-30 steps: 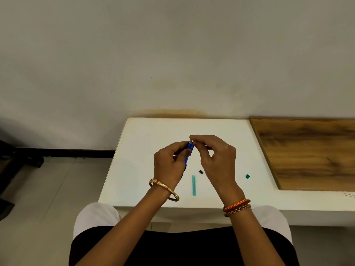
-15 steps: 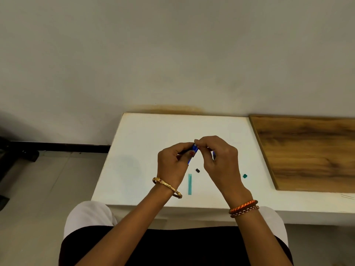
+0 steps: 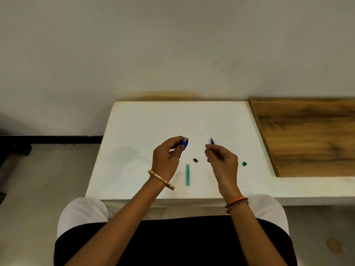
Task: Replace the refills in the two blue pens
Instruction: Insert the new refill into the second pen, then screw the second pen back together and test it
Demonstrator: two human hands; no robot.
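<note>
While left hand (image 3: 167, 156) grips blue pen barrel (image 3: 184, 144), right hand (image 3: 221, 160) pinches thin blue refill (image 3: 211, 140); hands apart above white table (image 3: 144, 127), open room between.

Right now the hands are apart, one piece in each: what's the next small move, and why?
Probably set the thin blue piece in the right hand down on the white table. The left hand holds the blue pen barrel, and the right needs freeing for the next part.
</note>
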